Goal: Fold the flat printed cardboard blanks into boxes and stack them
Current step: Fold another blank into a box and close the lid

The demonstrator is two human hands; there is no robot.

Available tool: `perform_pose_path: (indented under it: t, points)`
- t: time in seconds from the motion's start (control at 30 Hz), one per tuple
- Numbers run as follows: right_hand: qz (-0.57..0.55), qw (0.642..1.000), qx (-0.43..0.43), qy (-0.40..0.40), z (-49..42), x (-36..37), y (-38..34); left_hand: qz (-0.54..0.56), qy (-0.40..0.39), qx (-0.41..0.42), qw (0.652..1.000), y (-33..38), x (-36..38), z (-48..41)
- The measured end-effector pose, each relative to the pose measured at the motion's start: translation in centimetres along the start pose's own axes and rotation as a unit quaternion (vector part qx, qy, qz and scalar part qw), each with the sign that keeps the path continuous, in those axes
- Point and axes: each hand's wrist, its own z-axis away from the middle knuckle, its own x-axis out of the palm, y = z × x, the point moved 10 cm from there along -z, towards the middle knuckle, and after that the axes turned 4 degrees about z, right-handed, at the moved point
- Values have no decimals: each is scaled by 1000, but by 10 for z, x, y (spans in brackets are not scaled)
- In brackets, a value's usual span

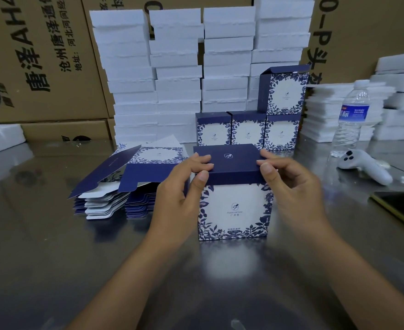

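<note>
Head view: lid going down on a folded box

Box (pixel 234 210) stands upright on the shiny steel tabletop (pixel 53 246), dead centre in front of me. My left hand (pixel 182 184) and right hand (pixel 289 184) each pinch a top corner, fingers on the navy lid (pixel 234 160), thumbs on its front lip. Each grip is narrow and holds the box. Step, I judge: seating the lid. Next calls for pressing it flush, then stacking with the finished boxes (pixel 247 132) behind. Matte card, crisp square edges. Flat blanks (pixel 129 184) lie fanned at left.

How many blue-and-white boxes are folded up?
5: front box in left hand and right hand; three-box row behind; top box stacked on the rightmost. More may be hidden.
</note>
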Motion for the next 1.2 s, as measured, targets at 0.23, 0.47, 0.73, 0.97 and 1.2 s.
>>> perform_pose_path:
  t: [0.23, 0.47, 0.73, 0.97, 1.2]
  points:
    - [32, 999, 3, -11, 2, -1, 0, 47, -30, -19, 998, -5, -1, -3]
    - [229, 971, -71, -17, 13, 7, -12, 24, 17, -39, 999, -15, -6, 4]
    - [376, 925, -50, 23, 46, 34, -8, 9, 62, -43, 997, -14, 2, 14]
    - [373, 928, -11, 8, 46, 37, 6, -10, 36, -28, 999, -11, 26, 19]
    - [394, 919, -1, -4, -6, 11, 36, 37, -61, -131, 989, -56, 37, 13]
